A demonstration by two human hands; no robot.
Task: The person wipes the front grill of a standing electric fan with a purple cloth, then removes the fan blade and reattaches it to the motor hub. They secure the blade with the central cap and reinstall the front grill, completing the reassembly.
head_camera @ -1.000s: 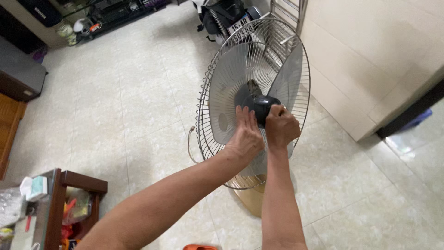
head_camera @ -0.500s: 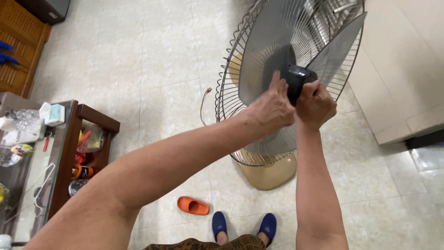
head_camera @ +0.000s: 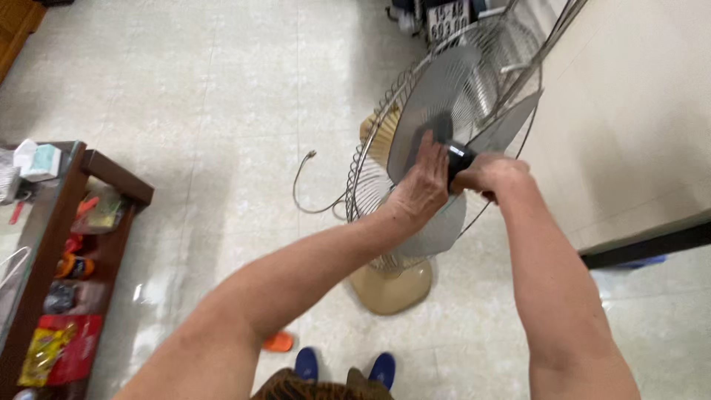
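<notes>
On one fan (head_camera: 444, 111), two hands, left hand (head_camera: 424, 181), right hand (head_camera: 492, 175)

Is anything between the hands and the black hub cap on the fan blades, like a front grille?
Nothing visible: the front grille is off. The right hand grips the black hub cap, and the left hand rests on a grey blade.

I see a pale tiled floor (head_camera: 222, 89) carrying everything. The fan's beige round base (head_camera: 392, 285) stands on it near centre, with a grey power cord (head_camera: 304, 185) trailing left of it. Near me lie an orange slipper (head_camera: 279, 341) and two blue slippers (head_camera: 306, 364). At the left stands a dark wooden shelf unit (head_camera: 111, 174) with packets on its shelves.
</notes>
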